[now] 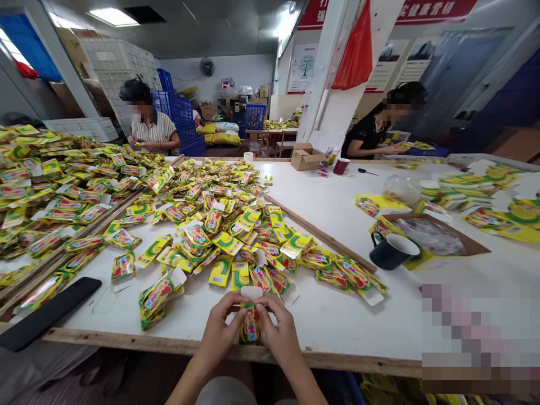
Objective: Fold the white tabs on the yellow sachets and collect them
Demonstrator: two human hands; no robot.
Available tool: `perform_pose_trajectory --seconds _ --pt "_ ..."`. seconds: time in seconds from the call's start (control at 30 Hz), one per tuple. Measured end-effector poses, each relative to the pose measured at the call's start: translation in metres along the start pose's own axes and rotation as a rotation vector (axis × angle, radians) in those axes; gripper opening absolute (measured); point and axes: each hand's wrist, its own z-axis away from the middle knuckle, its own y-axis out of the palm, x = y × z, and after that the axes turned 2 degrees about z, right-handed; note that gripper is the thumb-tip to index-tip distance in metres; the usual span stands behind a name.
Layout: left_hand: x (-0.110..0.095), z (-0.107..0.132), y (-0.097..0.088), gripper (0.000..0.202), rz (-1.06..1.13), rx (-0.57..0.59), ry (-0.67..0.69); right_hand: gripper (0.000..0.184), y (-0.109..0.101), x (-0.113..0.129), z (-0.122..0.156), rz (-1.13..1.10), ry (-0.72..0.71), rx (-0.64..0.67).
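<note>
Between my two hands, at the front edge of the white table, is a small yellow-green crayon box (252,329) with its white end flap standing up. My left hand (223,326) grips its left side, thumb on the face and fingers near the top. The right side is gripped by my right hand (279,327), its thumb also near the flap end. Just beyond my fingers spreads a heap of similar small boxes (236,225), many with flaps open. A few loose boxes (158,298) lie to the left of my hands.
Wooden strips (320,233) divide the tabletop. A black phone (50,312) lies at the left edge. To the right stand a dark mug (394,251), an open carton with plastic bags (434,236) and flat printed cards (476,188). Two people work across the table.
</note>
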Motion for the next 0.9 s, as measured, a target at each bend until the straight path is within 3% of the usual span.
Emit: perform_pose_trajectory --seconds 0.23,0.33,0.43,0.53,0.9 --pt "0.004 -0.011 0.010 0.026 0.213 -0.070 -0.023 0.021 0.000 -0.008 -0.010 -0.136 0.073 -0.035" --pt "0.003 -0.011 0.007 0.031 0.158 -0.064 -0.013 0.015 -0.001 -0.006 -0.009 -0.070 0.042 0.012" --pt "-0.002 -0.009 0.006 0.016 0.018 -0.052 0.034 0.017 -0.003 -0.001 -0.008 -0.065 0.018 0.007" --pt "-0.006 -0.009 0.007 0.017 -0.092 -0.053 0.059 0.021 -0.003 0.004 -0.008 -0.055 0.030 -0.005" --pt "-0.011 -0.018 0.016 0.016 -0.100 -0.170 -0.006 0.025 -0.003 0.007 -0.020 0.012 0.104 0.005"
